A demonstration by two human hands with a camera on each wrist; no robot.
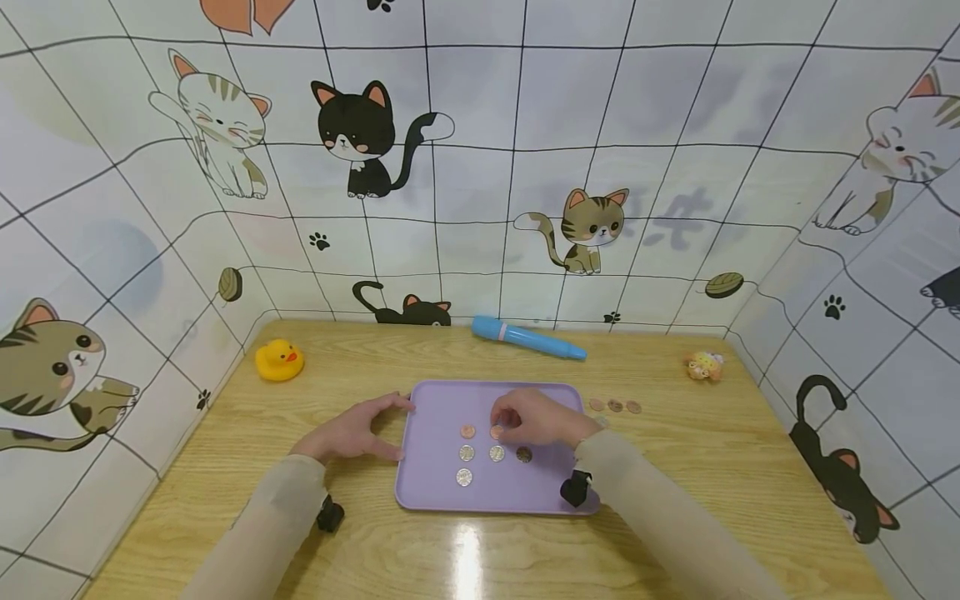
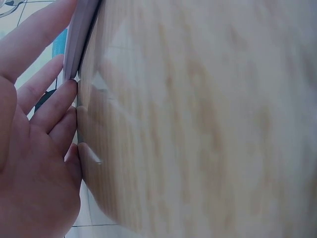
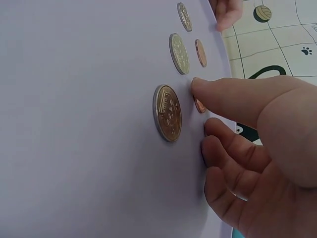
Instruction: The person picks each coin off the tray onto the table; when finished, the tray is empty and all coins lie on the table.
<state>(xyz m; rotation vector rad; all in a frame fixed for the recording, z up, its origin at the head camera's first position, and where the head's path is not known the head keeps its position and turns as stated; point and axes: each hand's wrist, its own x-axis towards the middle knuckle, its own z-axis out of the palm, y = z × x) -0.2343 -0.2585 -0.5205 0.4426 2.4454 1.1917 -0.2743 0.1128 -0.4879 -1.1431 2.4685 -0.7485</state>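
A lilac tray [image 1: 525, 492] lies on the table, with small coins in rows on it. My left hand [image 1: 356, 432] is at its left side, fingers spread and fingertips at the rim; the left wrist view shows the open palm beside the tray edge [image 2: 81, 29]. Over the tray, my right hand [image 1: 536, 418] has its fingers curled, thumb and index finger at a copper coin [image 3: 199, 104] lying on the surface, partly hidden by the thumb. Another copper coin [image 1: 468, 431] is left of it. Nearer are silver coins [image 1: 467, 452] and a brownish coin [image 1: 523, 454].
Several more coins [image 1: 616, 406] lie on the table right of the tray. Behind it is a blue pen [image 1: 528, 338]. A yellow rubber duck [image 1: 279, 361] stands at the back left, a small figurine [image 1: 705, 366] at the back right. Cat-printed walls [image 1: 480, 183] enclose the table.
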